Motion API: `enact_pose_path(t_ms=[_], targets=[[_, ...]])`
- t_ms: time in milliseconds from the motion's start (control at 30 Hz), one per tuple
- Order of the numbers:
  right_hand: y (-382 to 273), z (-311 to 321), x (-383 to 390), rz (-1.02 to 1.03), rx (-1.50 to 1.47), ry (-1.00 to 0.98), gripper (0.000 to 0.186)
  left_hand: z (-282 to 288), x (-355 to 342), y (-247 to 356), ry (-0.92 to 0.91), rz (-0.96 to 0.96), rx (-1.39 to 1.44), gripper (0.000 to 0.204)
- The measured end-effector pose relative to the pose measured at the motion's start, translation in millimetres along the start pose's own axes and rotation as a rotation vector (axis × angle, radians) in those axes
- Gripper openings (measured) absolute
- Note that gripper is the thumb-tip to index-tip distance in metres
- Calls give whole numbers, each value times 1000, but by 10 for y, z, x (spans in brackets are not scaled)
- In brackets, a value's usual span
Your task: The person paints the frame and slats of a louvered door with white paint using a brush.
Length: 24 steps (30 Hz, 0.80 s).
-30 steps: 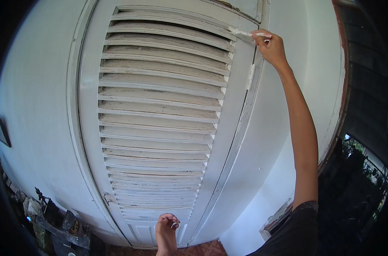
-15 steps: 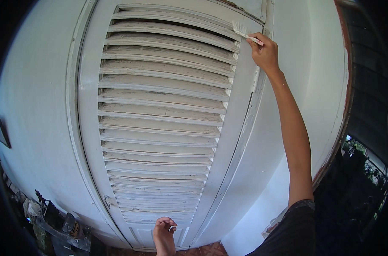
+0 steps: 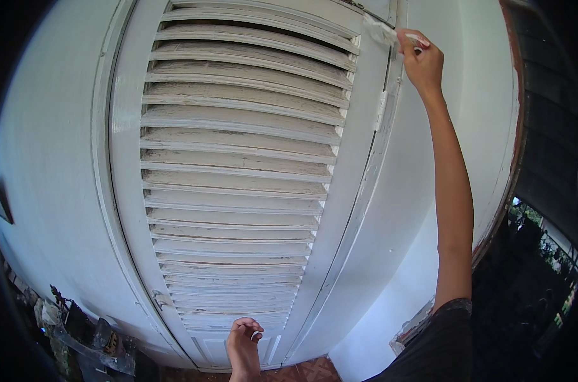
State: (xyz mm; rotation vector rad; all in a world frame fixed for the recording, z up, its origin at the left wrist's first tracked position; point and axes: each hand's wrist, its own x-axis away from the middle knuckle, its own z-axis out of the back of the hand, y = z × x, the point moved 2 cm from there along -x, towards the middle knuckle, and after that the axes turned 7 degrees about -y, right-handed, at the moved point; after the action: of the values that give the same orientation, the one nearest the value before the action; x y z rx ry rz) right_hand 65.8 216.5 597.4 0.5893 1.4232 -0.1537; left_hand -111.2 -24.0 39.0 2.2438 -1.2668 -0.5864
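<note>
High at the upper right, my right hand (image 3: pixel 424 62) is closed around the handle of a paintbrush (image 3: pixel 381 30) with pale bristles. Those bristles are blurred and lie against the door's white frame, close to the upper hinge-side corner. The white louvered door (image 3: pixel 238 137) fills the middle, its slats worn and dusty, with whitish patches along their right ends. My left hand (image 3: pixel 243 347) hovers low in front of the lower panel, fingers loosely curled and a gap by the thumb. Nothing shows in it.
A hinge (image 3: pixel 382 111) sits on the door's right edge, beside a white wall (image 3: pixel 422 165). A door latch (image 3: pixel 161 300) is at the lower left. Dark, cluttered items (image 3: pixel 101 340) stand in the lower left corner. Reddish tiles (image 3: pixel 311 370) cover the floor below.
My right hand and the paintbrush have moved right and upward, from the slat ends to the door frame. The view has shifted slightly. My left hand stays nearly in place.
</note>
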Motion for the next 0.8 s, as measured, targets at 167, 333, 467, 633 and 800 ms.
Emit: enact_pose_path(t_ms=[167, 333, 467, 633, 800], targets=[[126, -111, -272, 67, 126, -65, 16, -10, 24, -37, -132, -47, 57, 26], [53, -64, 46, -13, 134, -205, 15, 64, 80, -35, -101, -40, 48, 27], [2, -67, 643, -34, 17, -267, 13, 348, 3, -209, -64, 174, 557, 32], [-245, 189, 1010, 187, 68, -428, 14, 11, 90, -99, -35, 70, -3, 20], [-118, 331, 710, 63, -33, -290, 13, -47, 131, -139, -33, 99, -7, 21]])
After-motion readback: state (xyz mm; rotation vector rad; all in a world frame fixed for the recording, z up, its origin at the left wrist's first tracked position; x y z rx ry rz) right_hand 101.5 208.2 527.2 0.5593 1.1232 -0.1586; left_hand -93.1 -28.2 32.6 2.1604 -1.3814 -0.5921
